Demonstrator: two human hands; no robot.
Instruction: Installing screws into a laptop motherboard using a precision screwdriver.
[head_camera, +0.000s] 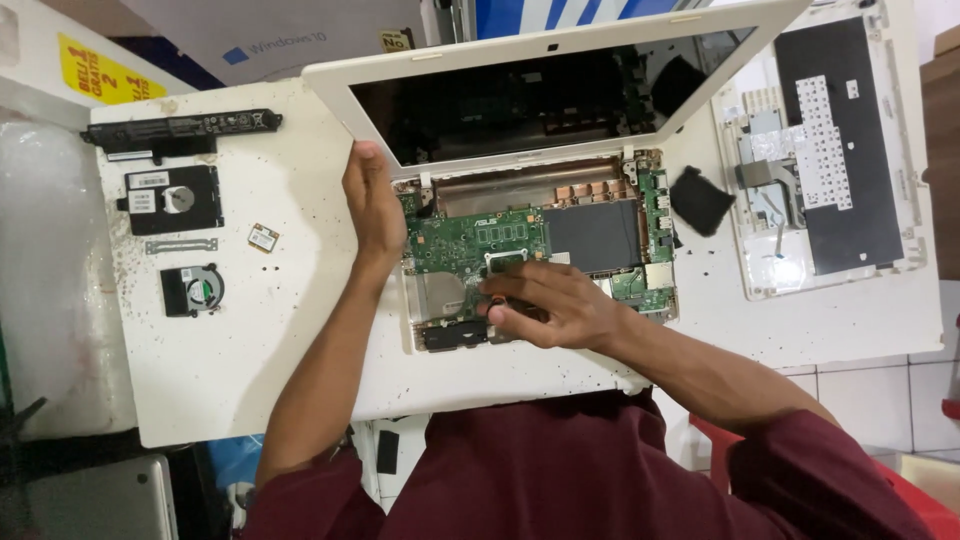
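An opened white laptop (560, 110) lies on the white table (280, 330) with its base uncovered. The green circuit board (470, 240) shows inside the base. My left hand (372, 205) rests flat against the left edge of the base, by the screen hinge, fingers together and holding nothing. My right hand (545, 300) lies over the lower part of the board with its fingertips curled at something small and dark there. What the fingers pinch is hidden.
Removed parts lie at the table's left: a long black battery (180, 128), a black drive (172, 198), a metal bracket (180, 245), a small card (263, 238) and a fan (192, 290). The keyboard cover (830, 150) lies upside down at the right, next to a black pad (698, 200).
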